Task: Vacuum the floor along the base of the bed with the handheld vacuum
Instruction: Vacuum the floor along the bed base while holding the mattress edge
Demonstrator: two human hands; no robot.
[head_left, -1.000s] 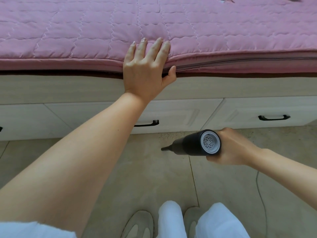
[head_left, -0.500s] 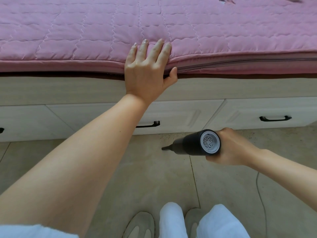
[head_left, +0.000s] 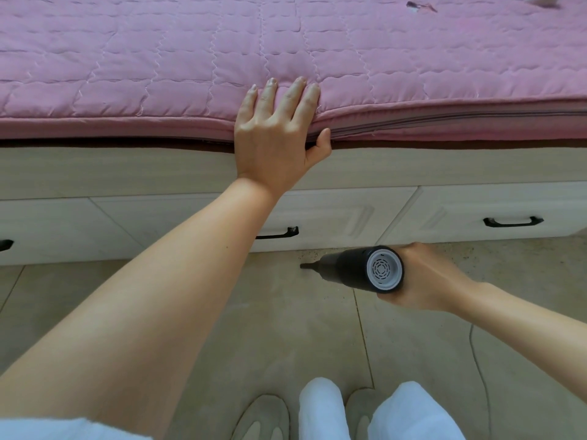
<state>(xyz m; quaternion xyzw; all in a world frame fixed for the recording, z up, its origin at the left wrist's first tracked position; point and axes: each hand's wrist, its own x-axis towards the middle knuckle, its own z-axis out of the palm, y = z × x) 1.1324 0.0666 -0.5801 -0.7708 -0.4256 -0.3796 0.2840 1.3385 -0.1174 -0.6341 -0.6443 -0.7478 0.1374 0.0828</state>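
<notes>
Little has shifted since the earlier frames: the nozzle stays pointed at the same stretch of floor, and the bracing hand sits as it did.

From the head view, the left hand (head_left: 279,134) lies flat with straight fingers on the edge of the pink mattress (head_left: 158,74), thumb hooked under the seam, likely steadying the person's lean. The right hand (head_left: 425,277) grips the black handheld vacuum (head_left: 355,269) by its rear, nozzle aimed left, low over the tiled floor (head_left: 270,328) just in front of the drawer fronts (head_left: 343,217). Specks of grit lie along that base to the right. Open tile lies to both sides; the drawer handles (head_left: 511,221) sit above the nozzle's path.
</notes>
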